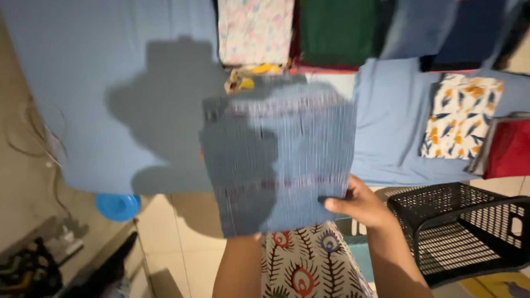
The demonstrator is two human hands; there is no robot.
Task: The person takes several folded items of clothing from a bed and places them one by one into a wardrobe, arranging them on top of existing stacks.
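A folded blue-grey striped cloth (281, 160) is held up in front of me, above a table covered with a light blue sheet (83, 83). My right hand (359, 204) grips its lower right corner with the thumb on top. My left hand is hidden under the cloth; only my left forearm (237, 265) shows below it, reaching up to the cloth's lower edge. The picture is blurred by motion.
Folded clothes lie along the far side: a pale floral piece (254, 30), a dark green one (337, 30), a white one with orange and navy leaves (461, 116), a red one (510, 149). A black plastic basket (469, 232) stands at right. A blue round lid (117, 206) lies at left.
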